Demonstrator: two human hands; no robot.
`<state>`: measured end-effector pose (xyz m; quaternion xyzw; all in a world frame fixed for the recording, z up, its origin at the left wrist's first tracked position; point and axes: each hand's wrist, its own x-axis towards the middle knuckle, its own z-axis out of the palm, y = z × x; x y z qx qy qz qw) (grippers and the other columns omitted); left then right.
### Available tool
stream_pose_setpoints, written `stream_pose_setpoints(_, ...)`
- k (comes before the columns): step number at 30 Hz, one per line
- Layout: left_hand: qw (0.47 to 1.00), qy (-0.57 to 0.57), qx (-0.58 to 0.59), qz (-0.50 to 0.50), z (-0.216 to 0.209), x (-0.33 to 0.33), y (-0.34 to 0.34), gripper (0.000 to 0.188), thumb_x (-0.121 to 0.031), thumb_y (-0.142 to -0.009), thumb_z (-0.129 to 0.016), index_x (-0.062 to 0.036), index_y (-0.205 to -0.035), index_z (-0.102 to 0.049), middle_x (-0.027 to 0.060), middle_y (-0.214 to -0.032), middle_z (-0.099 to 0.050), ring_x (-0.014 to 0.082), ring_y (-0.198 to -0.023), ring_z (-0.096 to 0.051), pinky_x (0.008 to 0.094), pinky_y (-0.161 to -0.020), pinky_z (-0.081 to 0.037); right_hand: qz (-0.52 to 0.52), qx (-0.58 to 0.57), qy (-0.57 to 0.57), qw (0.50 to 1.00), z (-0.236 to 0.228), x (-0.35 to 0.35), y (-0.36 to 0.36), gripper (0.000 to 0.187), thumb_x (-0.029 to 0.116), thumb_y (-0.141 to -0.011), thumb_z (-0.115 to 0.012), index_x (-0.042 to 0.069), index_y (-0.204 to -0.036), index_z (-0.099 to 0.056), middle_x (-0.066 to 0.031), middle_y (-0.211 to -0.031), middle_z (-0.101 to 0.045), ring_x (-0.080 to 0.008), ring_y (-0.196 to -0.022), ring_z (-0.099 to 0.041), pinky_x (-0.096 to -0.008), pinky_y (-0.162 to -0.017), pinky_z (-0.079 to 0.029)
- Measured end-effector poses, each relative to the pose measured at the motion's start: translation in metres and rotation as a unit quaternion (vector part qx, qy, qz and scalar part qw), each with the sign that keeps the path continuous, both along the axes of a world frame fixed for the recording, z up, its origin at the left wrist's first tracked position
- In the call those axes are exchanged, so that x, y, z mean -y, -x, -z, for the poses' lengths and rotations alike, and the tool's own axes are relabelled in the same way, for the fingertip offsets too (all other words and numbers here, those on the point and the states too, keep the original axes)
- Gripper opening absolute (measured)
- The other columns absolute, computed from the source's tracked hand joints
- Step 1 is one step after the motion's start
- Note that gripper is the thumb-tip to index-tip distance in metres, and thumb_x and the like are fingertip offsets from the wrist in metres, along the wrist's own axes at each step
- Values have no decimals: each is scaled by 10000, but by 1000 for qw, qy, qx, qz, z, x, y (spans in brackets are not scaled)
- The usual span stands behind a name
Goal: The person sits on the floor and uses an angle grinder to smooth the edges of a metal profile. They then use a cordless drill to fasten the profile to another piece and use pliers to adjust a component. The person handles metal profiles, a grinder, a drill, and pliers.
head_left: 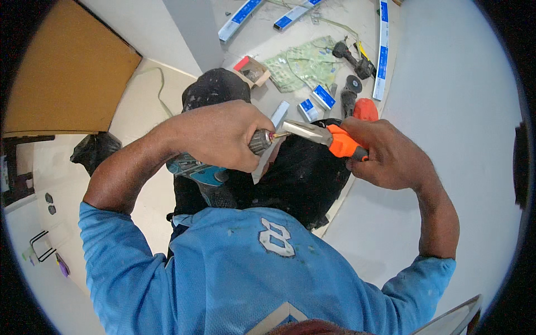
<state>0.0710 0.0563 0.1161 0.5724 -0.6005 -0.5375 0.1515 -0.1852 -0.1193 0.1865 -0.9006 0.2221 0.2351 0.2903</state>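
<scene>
My left hand [226, 134] is closed round the front end of a teal cordless drill [204, 172], at its chuck [260, 142]. From the chuck a thin bit [278, 134] sticks out to the right. In my right hand [391, 153] are pliers [341, 143] with orange and black handles, gripped from the right side. Their metal jaws point left and meet the bit's tip; whether they are clamped on it I cannot tell. Below the hands are my black-trousered legs [304, 178], with a pale metal strip [280, 114] lying between them. The drill's grip is partly hidden under my arm.
Ahead on the floor lie a patterned green cloth [306, 66], an open red box [252, 71], two short blue-labelled pieces [323, 97], an angle grinder [349, 95] and a black power tool [355, 60]. A long blue-labelled bar [382, 53] runs along the right wall [458, 111].
</scene>
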Motion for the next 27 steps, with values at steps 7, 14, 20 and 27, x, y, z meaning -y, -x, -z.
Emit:
stream_pose_setpoints(7, 950, 47, 156, -267, -2, -39, -19, 184, -138, -850, -754, 36, -908, -740, 196, -716, -686, 283, -674, -705, 438, -673, -564, 331, 242, 293, 864, -20, 103, 116, 334, 208, -946, -702, 49, -1239, -687, -34, -888, -703, -161, -753, -633, -376, -698, -534)
stream_pose_setpoints(14, 979, 77, 83, -168, -2, -31, -17, 162, -150, -828, -745, 1, -804, -692, 98, -681, -674, 204, -617, -627, 408, -610, -512, 162, 205, 155, 953, 18, 1, 67, 366, 217, -917, -808, 50, -1236, -742, -130, -1030, -798, -297, -874, -755, -442, -814, -596)
stream_pose_setpoints(20, 993, 37, -23, -107, 3, -15, -13, 179, -116, -856, -793, -44, -807, -637, 17, -667, -627, 113, -621, -615, 328, -591, -494, -103, 194, 218, 951, 33, -43, 7, 382, 170, -909, -822, 55, -1256, -711, -157, -984, -769, -319, -931, -706, -498, -871, -565)
stream_pose_setpoints(27, 996, -11, -36, -79, 4, -7, -17, 141, -102, -866, -786, -41, -830, -664, 25, -656, -701, 107, -603, -684, 301, -572, -520, -57, 213, 226, 949, 46, -43, 8, 336, 163, -909, -793, 13, -1174, -653, -179, -1004, -749, -361, -961, -708, -516, -875, -566)
